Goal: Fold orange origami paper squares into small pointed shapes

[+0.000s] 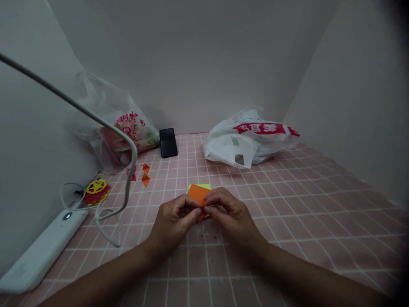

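Note:
Over the middle of the pink tiled surface, my left hand and my right hand meet, thumbs and forefingers pinched together. Between the fingertips is a small folded piece of orange paper, partly covered by the fingers. Just behind and beneath it lies a flat orange paper sheet, with a yellow sheet showing at its back edge. The fingers hide where the folded piece ends and the flat sheet begins. Farther left, two small orange folded paper shapes lie beside a red one.
A clear plastic bag and a black phone are at the back left; a white plastic bag lies back right. Along the left are a white power bank, yellow-and-red cutouts and a grey cable arching across.

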`<act>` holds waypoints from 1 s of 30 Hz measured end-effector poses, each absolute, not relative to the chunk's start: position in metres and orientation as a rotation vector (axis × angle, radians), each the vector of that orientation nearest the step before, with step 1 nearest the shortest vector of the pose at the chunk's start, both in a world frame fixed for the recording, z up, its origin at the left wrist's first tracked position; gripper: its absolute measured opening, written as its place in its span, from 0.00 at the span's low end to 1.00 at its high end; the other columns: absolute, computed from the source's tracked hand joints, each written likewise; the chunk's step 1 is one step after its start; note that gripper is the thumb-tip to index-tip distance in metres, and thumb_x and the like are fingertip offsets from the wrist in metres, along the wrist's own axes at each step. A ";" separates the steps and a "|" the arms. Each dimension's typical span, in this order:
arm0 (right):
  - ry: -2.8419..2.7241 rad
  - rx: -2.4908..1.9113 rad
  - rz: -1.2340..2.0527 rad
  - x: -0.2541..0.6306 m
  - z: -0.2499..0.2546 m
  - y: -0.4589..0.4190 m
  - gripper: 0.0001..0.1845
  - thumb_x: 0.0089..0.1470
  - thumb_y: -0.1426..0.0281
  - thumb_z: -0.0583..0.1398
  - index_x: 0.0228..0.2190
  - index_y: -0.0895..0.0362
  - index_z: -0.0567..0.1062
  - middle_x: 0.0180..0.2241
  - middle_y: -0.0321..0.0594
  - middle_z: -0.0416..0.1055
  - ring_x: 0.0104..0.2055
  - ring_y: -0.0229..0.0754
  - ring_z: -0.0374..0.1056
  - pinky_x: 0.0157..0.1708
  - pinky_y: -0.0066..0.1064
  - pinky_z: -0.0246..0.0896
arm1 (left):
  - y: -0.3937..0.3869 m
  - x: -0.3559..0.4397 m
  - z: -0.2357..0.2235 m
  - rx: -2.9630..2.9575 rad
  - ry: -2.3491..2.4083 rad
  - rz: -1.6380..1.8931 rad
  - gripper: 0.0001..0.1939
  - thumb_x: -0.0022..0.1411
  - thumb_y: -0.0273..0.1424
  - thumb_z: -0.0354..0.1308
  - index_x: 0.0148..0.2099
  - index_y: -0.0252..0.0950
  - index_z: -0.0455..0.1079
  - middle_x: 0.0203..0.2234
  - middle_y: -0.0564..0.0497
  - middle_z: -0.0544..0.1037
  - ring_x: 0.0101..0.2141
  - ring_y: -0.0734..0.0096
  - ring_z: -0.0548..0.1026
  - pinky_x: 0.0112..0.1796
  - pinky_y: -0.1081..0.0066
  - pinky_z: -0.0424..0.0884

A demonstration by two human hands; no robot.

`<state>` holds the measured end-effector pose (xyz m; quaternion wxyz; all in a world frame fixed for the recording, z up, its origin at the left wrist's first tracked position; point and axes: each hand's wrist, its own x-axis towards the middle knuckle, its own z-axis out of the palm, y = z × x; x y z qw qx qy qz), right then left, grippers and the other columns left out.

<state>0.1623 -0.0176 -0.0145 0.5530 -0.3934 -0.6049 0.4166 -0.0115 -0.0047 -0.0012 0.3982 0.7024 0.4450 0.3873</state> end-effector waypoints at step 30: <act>-1.382 -1.038 1.232 0.170 -0.011 -0.009 0.10 0.56 0.64 0.60 0.27 0.56 0.74 0.28 0.36 0.71 0.32 0.40 0.68 0.35 0.32 0.62 | 0.004 -0.013 0.003 1.452 1.121 0.922 0.08 0.54 0.34 0.64 0.29 0.34 0.74 0.23 0.53 0.78 0.27 0.71 0.74 0.31 0.73 0.71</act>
